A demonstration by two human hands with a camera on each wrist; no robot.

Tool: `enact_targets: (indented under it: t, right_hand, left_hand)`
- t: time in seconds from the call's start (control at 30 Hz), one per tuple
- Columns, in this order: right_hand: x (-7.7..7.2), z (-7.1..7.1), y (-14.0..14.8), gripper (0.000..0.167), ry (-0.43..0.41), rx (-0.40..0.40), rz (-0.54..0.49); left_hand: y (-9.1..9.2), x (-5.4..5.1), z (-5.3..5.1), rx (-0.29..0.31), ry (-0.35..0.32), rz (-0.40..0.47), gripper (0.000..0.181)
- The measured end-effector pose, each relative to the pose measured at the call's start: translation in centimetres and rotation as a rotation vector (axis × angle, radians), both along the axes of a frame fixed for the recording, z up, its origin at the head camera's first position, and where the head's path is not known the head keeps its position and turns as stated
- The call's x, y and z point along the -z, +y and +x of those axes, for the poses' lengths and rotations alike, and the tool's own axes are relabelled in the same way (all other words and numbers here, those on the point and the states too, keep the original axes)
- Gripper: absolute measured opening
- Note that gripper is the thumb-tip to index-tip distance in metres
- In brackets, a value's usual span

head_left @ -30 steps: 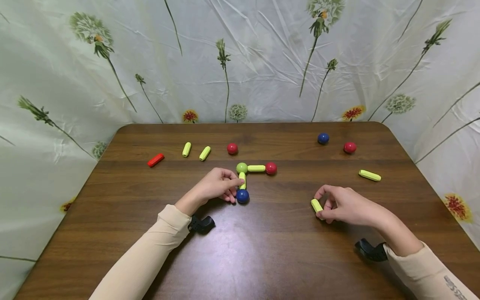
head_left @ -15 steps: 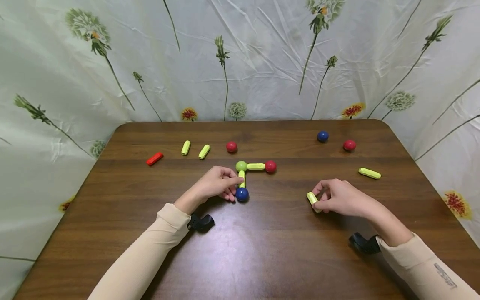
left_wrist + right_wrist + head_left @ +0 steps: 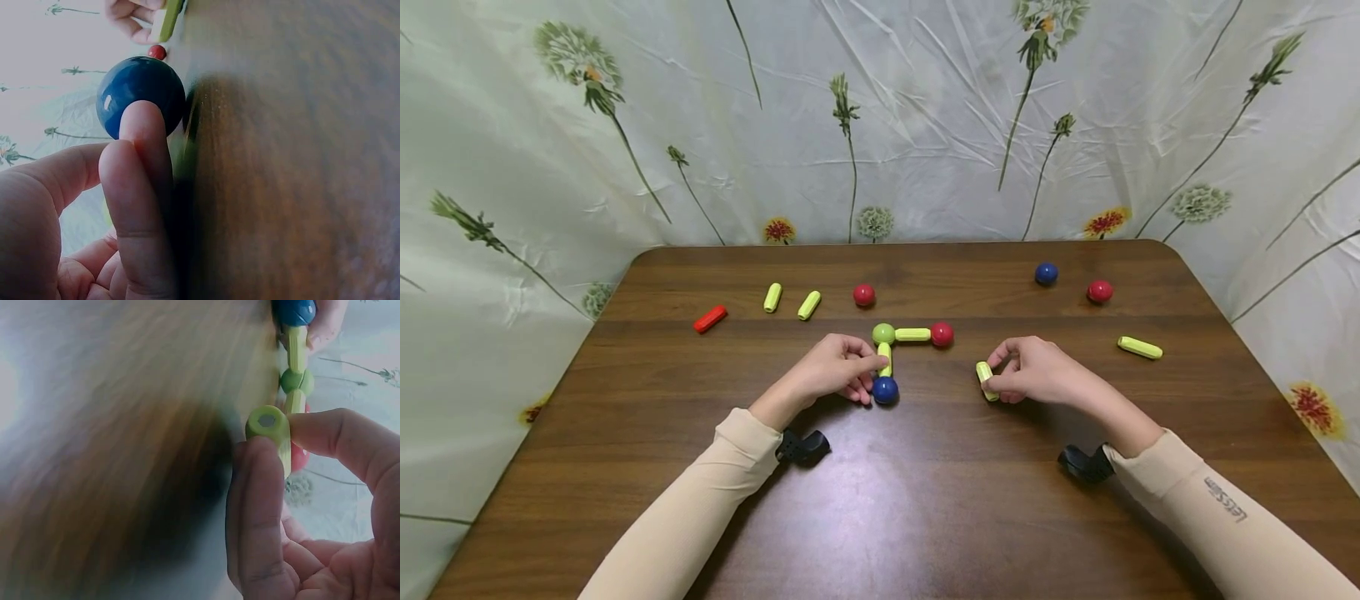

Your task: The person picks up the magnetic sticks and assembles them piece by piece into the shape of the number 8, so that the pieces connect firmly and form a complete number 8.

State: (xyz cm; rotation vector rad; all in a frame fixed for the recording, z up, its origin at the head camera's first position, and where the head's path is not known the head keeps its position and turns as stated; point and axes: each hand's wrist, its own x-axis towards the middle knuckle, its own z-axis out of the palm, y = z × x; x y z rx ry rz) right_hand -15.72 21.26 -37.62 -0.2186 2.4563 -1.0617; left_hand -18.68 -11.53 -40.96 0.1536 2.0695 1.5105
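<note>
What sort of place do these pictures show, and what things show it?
Probably an indoor corner for tabletop play or recording: a wood-grain table, a flower-printed cloth behind it, and yellow rods and coloured balls.

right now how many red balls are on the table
3: one red ball touching a yellow rod, one beyond the green ball, one right of the loose blue ball.
</note>
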Motion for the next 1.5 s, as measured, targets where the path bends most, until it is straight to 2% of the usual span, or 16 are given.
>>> enact_targets:
  t: [0.17,0.53,1.1,1.5]
  right_hand:
    - [0.1,-0.8,-1.4,0.036,-0.030,0.033,-0.045]
    - [0.5,-1.4,-3.6,0.038,-0.013,0.062,-0.056]
    - [0.9,-1.8,-4.3,0.041,0.023,0.086,-0.014]
    - [0.9,-1.8,-4.7,0.039,0.030,0.096,-0.039]
  left_hand:
    - [0.0,0.1,0.0,-0.002,-0.003,0.003,0.023]
    - [0.1,-0.2,0.0,-0.002,-0.011,0.000,0.021]
    - [0.1,0.0,-0.1,-0.004,-0.016,0.008,0.020]
    - [0.1,0.2,-0.2,0.005,-0.003,0.007,0.022]
